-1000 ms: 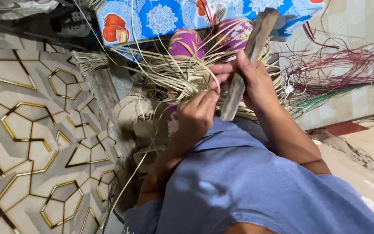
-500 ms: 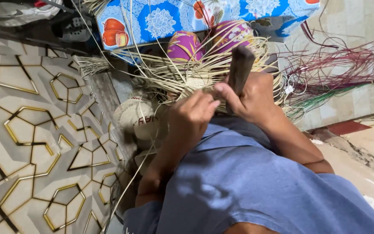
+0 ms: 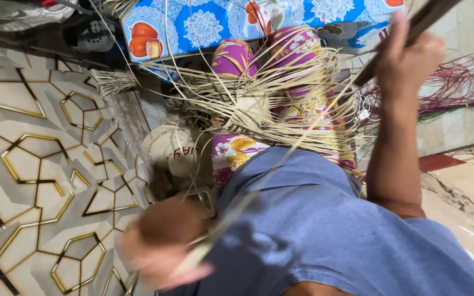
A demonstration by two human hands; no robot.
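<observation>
Patterned floor tiles with gold hexagon outlines fill the left side, and a few small finished woven pieces sit at their edge. Lower left, the left hand is blurred (can't make out much detail) but it looks closed on a long pale straw strip that runs diagonally up toward the middle. There the half-woven straw piece rests on the person's lap, loose strands sticking out all around, with a blue flowered cloth behind it. Upper right, the right hand is raised and wrapped around a dark flat stick. Reddish-purple strands lie against the wall further right.
</observation>
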